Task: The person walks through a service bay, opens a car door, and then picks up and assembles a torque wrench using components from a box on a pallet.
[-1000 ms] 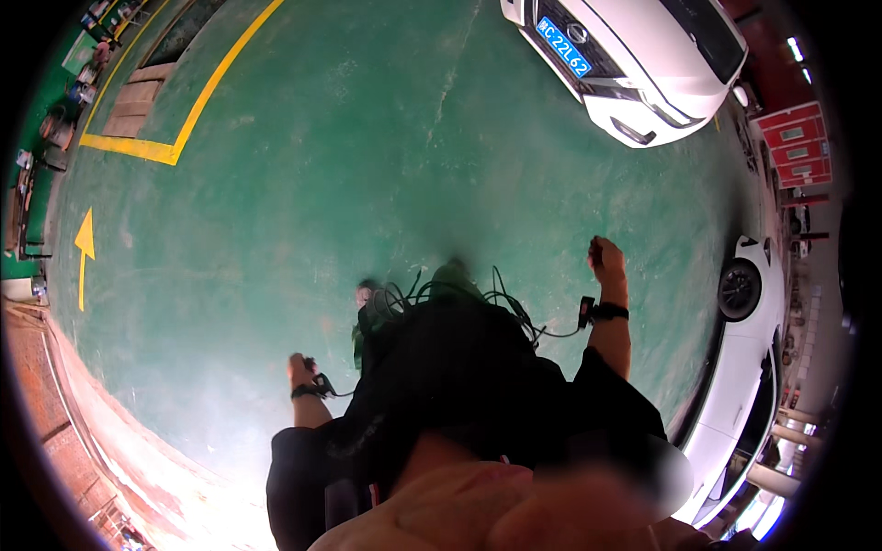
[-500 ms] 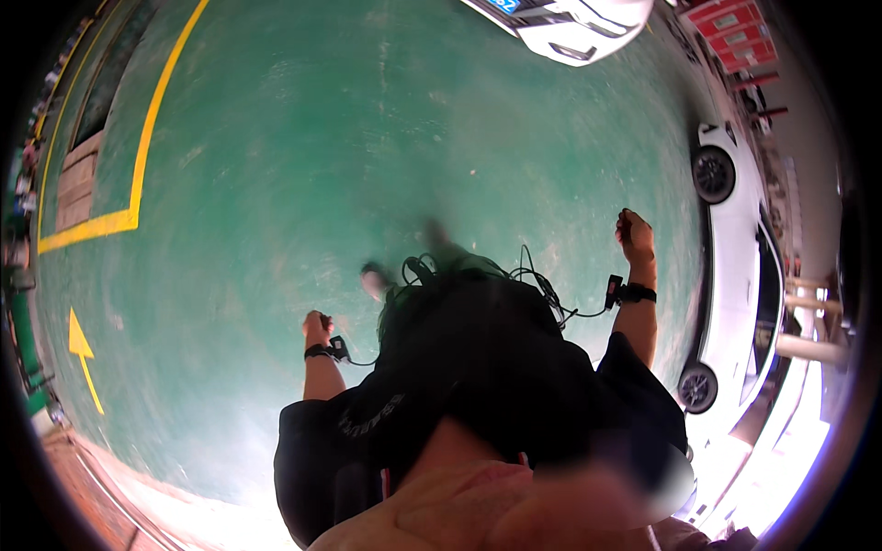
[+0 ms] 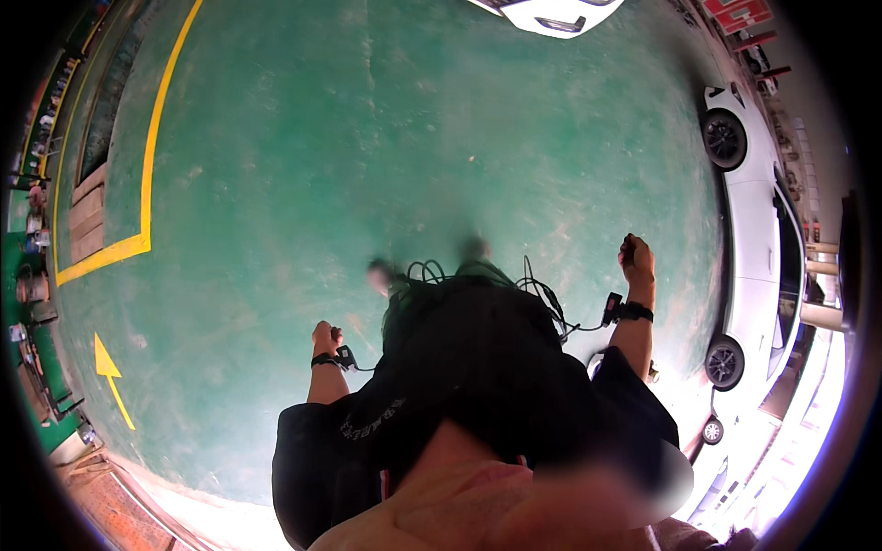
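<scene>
Since a second earlier, one white car [image 3: 560, 16] had been carried mostly past the top edge by the shifted view, and two wheels [image 3: 725, 140], not one, were shown on a second white car [image 3: 749, 248] at the right. One yellow arrow [image 3: 108, 358] was seen at the left on the green floor [image 3: 276, 165]. Next, at the left hand [image 3: 325, 338], one small black box [image 3: 345, 358] was strapped to the wrist. Several dark cables [image 3: 581, 328] were looped between the hands. At the right hand [image 3: 638, 262], farther forward, one more strapped box [image 3: 612, 309] was worn. Both hands' fingers were seemingly curled; how tightly, or on what, could not be told.
</scene>
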Demonstrator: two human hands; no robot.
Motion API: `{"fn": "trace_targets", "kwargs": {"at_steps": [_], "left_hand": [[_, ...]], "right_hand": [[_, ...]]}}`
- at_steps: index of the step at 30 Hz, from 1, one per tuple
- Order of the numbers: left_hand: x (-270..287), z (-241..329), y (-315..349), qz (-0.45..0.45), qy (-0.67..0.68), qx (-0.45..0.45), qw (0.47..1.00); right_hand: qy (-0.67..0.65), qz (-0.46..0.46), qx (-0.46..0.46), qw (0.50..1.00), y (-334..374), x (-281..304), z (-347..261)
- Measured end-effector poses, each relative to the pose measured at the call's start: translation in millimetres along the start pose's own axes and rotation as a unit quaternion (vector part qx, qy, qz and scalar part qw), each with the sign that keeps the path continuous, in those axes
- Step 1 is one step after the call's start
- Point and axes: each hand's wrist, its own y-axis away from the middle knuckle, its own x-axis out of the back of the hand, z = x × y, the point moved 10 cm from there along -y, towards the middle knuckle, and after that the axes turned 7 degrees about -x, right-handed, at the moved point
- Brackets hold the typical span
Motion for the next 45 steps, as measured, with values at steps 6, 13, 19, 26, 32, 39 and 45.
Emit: {"fn": "trace_targets", "kwargs": {"at_steps": [6, 13, 19, 26, 32, 39, 45], "left_hand": [[-36.0, 14.2, 17.6, 0.036, -0.037, -0.036, 0.998], [-123.9, 38.4, 18.5, 0.017, -0.089, -0.054, 0.994], [-214.5, 84.7, 7.6, -0.043, -0.159, -0.085, 0.983], [-358.5, 136.2, 17.6, -0.028, -0.272, -0.134, 0.952], [-558.6, 129.3, -17.9, -0.042, -0.341, -0.181, 0.922], [-841.9, 100.5, -29.6, -0.294, -0.524, -0.431, 0.673], [-1057.2, 59.8, 150.8, -0.263, -0.529, -0.264, 0.763]], "right_hand": [[-0.039, 0.005, -0.013, 0.999, -41.6, 40.3, 7.0], [-0.066, 0.058, -0.016, 0.996, -85.6, 113.6, 25.2], [-0.13, 0.138, -0.021, 0.982, -77.9, 160.0, 52.0], [-0.172, 0.158, 0.026, 0.972, -97.2, 193.7, 41.3], [-0.154, 0.26, 0.052, 0.952, -78.4, 269.5, 60.3], [0.311, 0.4, 0.075, 0.859, -104.7, 333.2, -5.3], [0.233, 0.397, 0.031, 0.887, -173.9, 336.6, -38.2]]}}
